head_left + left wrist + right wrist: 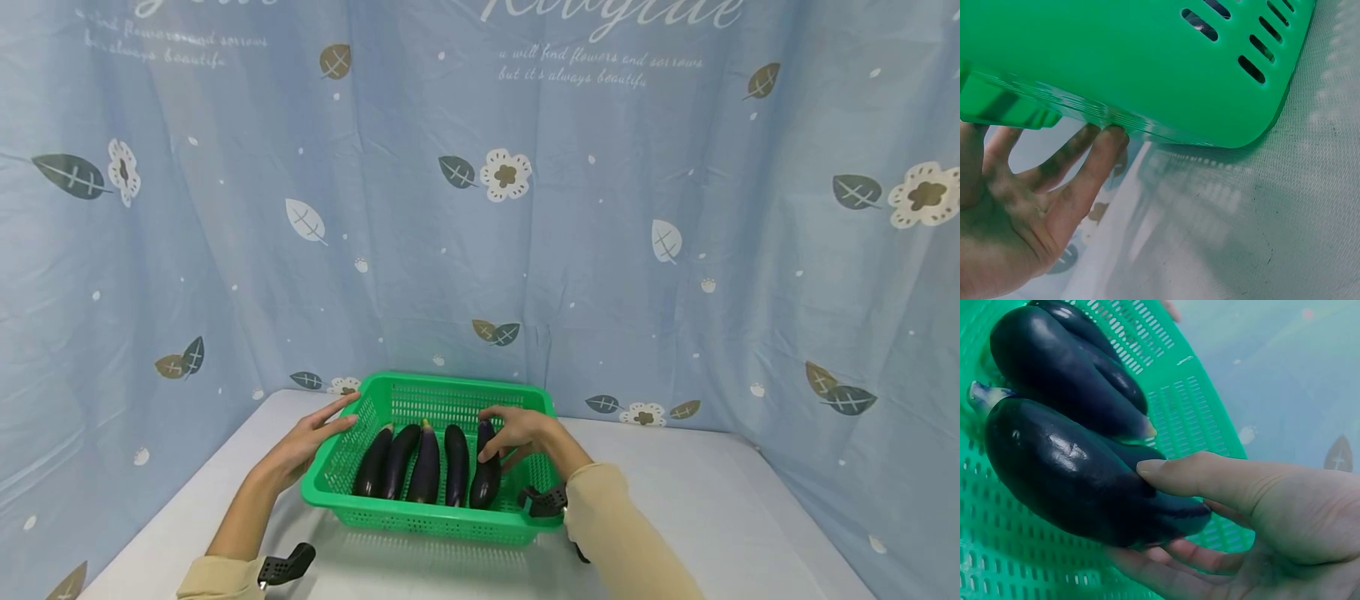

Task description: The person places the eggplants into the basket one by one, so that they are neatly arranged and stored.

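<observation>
A green slotted plastic basket (442,518) holds several dark purple eggplants lying side by side. My right hand (521,431) reaches inside and grips the rightmost eggplant (486,483). In the right wrist view the thumb lies on top of that eggplant (1066,465) and the other fingers curl beneath it, near one end. On the basket's left side, my left hand (303,440) rests its extended fingers against the wall and rim. Seen from the left wrist, the left hand (1029,212) touches the outside of the basket wall (1116,69) with its fingertips.
The basket stands on a white-covered table (675,508). A blue curtain (405,250) printed with leaves and flowers hangs behind and at both sides. Black devices are strapped at the left wrist (287,567) and right wrist (543,502).
</observation>
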Demonstrator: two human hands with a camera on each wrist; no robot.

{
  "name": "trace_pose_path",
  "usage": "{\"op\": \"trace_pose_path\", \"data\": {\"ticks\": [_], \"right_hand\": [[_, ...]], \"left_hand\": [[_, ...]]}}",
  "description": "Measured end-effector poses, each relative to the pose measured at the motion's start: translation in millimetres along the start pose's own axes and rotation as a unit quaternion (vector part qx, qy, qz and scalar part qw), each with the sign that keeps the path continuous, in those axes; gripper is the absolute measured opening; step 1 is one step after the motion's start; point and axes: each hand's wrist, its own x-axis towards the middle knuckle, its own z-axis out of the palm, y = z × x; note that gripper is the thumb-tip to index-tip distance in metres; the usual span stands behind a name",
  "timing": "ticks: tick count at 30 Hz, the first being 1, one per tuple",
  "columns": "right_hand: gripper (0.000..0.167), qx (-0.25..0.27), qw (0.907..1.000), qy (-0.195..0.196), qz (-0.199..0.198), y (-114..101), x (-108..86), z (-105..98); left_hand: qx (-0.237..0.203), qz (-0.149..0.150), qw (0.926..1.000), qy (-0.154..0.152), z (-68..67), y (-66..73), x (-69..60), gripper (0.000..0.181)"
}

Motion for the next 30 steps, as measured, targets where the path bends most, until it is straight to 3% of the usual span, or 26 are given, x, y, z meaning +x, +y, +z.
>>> {"op": "trace_pose_path", "data": {"ticks": [6,30], "right_hand": [[0.084,0.008,0.9999,-0.013,0.007,5,2.6,4],[0.082,0.019,0.9998,-0.004,0.008,12,5.1,8]], "left_hand": [[0.0,0.001,1.0,-0.004,1.0,-0.4,-0.6,0.062],[0.0,-0.006,1.0,0.002,-0.7,0.3,0.2,0.062]]}}
